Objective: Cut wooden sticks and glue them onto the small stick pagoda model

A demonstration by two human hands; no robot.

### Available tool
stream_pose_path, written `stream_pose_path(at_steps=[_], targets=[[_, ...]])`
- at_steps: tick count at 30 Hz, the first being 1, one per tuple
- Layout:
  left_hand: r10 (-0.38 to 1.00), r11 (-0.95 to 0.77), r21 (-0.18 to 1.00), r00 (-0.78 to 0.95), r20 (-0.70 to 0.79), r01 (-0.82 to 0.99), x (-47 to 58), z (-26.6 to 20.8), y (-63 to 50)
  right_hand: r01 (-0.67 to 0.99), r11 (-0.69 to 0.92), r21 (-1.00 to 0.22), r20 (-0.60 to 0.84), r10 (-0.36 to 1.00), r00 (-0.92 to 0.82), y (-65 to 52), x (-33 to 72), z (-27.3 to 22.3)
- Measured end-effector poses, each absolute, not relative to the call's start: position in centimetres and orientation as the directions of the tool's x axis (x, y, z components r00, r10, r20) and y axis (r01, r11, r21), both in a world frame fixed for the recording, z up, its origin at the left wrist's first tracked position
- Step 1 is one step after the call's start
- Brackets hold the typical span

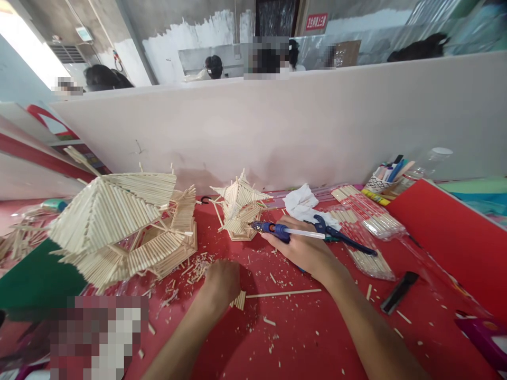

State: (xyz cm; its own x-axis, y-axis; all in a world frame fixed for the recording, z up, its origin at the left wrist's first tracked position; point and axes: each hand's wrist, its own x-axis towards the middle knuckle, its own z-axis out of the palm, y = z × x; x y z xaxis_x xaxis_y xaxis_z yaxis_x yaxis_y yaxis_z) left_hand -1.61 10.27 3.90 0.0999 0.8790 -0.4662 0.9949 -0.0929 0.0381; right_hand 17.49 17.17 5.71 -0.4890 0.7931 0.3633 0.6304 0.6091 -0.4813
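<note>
1. Head view: right hand [303, 245] wrapped around a blue glue gun [275, 230], white glue stick [307, 233] poking out the back.
2. Glue gun nozzle points left, right at the small stick model [240, 203]; can't tell if touching.
3. Small stick model upright on the red worktop [297, 338], roughly mid-view, pointed roof, beyond both hands.
4. Left hand [222, 279] low over worktop, fingers curled in; fingertips hidden, can't tell if gripping.
5. Row of short sticks [238, 301] right at left hand's edge; long stick [285, 293] lies just to its right.
6. Offcut pile [200, 270] beside left hand, on its left; loose bits scattered nearby.
7. Large stick model [111, 211] at left, wide sloped roof; green sheet [47, 279] partly behind it.
8. Beyond right hand: crumpled white tissue [301, 203], dark blue tool [356, 245], bagged sticks [372, 216].
9. Right side: dark flat object [399, 293], red board [455, 237], pen cup [378, 183] near the partition.
10. Pale partition [245, 121] across the back; people's heads [214, 67] visible above it.
</note>
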Motion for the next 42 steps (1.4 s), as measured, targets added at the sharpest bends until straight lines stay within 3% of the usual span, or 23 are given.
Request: stream_pose_path(at_steps=[3,9,15,23,28,37,42], targets=[[0.878,-0.092,-0.061,0.052,-0.476,0.994,-1.4,4.7,10.0,0.636,0.588,-0.501,0.346,0.809,-0.475,17.2,17.4,5.4],[0.884,-0.140,-0.077,0.090,-0.459,0.987,-1.3,5.4,9.6,0.607,0.564,-0.560,0.330,0.824,-0.461,17.6,17.6,5.0],[0.880,-0.212,-0.034,0.176,-0.441,0.977,-2.0,5.8,9.6,0.584,0.478,-0.656,0.237,0.865,-0.441,18.2,18.0,4.5],[0.876,-0.330,0.115,0.349,-0.332,0.937,-3.8,8.5,9.3,0.470,0.368,-0.802,0.155,0.888,-0.432,19.0,18.4,3.9],[0.917,-0.298,0.129,0.322,-0.235,0.946,-5.1,9.3,9.2,0.436,0.275,-0.857,0.088,0.912,-0.401,19.2,18.8,3.7],[0.984,-0.147,0.210,0.164,-0.064,0.967,-5.0,10.0,10.1,0.447,0.353,-0.822,0.158,0.895,-0.417,19.0,19.1,4.5],[0.996,-0.081,0.221,0.073,0.045,0.972,-4.8,9.1,10.8,0.520,0.434,-0.735,0.198,0.872,-0.448,18.7,19.0,4.8]])
